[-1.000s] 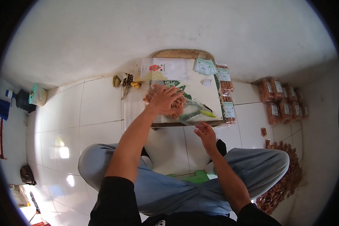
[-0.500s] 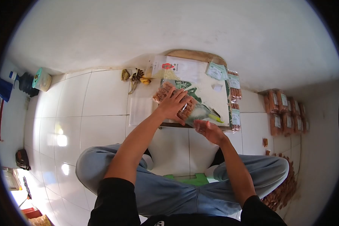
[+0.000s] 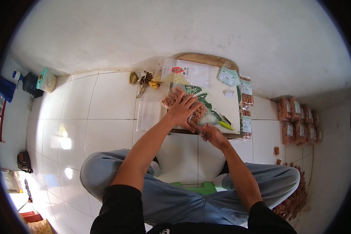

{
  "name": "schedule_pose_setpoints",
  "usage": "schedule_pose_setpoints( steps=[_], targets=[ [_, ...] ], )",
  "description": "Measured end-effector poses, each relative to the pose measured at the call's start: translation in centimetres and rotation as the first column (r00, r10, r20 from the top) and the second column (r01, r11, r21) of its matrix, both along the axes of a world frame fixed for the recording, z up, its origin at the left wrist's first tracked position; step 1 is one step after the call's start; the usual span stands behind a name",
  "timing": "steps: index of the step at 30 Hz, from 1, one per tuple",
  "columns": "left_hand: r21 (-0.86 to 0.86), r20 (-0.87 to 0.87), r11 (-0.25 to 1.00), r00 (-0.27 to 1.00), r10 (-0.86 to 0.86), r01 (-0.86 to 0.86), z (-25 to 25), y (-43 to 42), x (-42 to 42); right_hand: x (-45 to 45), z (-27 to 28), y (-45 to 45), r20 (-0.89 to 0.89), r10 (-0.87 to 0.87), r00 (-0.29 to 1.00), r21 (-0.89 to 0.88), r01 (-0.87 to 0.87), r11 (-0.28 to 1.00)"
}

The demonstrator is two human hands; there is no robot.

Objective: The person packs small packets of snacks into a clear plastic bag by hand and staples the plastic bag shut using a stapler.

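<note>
A clear plastic bag of brown pieces (image 3: 199, 113) lies slanted on the low table (image 3: 218, 102). Across its middle rests my left hand (image 3: 181, 112), fingers spread and pressing on it. At the bag's lower right end, by the table's front edge, my right hand (image 3: 212, 135) has its fingers closed on the plastic. A yellow-green tool (image 3: 226, 125) lies just right of the bag. Behind it are a green printed sheet (image 3: 201, 96) and a plastic bag with a red logo (image 3: 178, 70).
Labels (image 3: 227, 76) lie at the table's back right. Filled packs (image 3: 246, 124) line its right side, with more packs (image 3: 299, 132) by the right wall. Bananas (image 3: 154, 84) are on the floor at left. Loose brown pieces (image 3: 296, 201) lie beside my right knee.
My left hand has stayed on the bag and its fingers have shifted. My right hand has moved in to the bag's open-looking end and closed on the plastic. The view has shifted slightly.
</note>
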State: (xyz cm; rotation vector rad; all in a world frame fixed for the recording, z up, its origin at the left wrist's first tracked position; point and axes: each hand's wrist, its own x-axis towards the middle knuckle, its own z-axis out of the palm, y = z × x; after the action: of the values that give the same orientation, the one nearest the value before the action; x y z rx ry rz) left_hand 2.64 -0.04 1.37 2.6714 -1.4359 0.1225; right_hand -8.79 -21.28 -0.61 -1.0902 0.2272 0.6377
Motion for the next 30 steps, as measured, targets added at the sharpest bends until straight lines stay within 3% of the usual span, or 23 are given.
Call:
schedule_pose_setpoints(
  steps=[7,9,12,18,24,30],
  targets=[
    [0.036,0.044,0.999,0.999,-0.002,0.001,0.0,-0.2,-0.2,-0.3,0.0,0.9,-0.031,-0.072,0.997,0.053,0.073,0.996],
    [-0.056,-0.002,0.998,1.000,-0.001,0.001,0.1,-0.2,-0.4,-0.5,0.6,1.0,0.065,-0.148,0.987,-0.111,0.155,0.982],
    [-0.081,-0.014,0.997,1.000,-0.001,0.000,0.0,-0.1,-0.4,-0.6,1.2,1.1,0.034,-0.297,0.954,-0.174,0.298,0.939],
    [-0.036,0.048,0.999,0.998,0.033,-0.031,-0.4,-0.4,-0.4,0.1,0.6,0.4,-0.010,-0.237,0.971,0.062,0.238,0.969],
    [-0.029,0.048,0.999,0.998,0.042,-0.041,-0.2,-0.4,-0.5,0.6,0.6,0.4,-0.010,-0.203,0.979,-0.031,0.203,0.979],
    [-0.022,0.050,0.999,0.998,0.047,-0.046,-0.1,-0.5,-0.7,0.5,0.8,0.8,-0.076,-0.272,0.959,0.015,0.274,0.962]
  ],
)
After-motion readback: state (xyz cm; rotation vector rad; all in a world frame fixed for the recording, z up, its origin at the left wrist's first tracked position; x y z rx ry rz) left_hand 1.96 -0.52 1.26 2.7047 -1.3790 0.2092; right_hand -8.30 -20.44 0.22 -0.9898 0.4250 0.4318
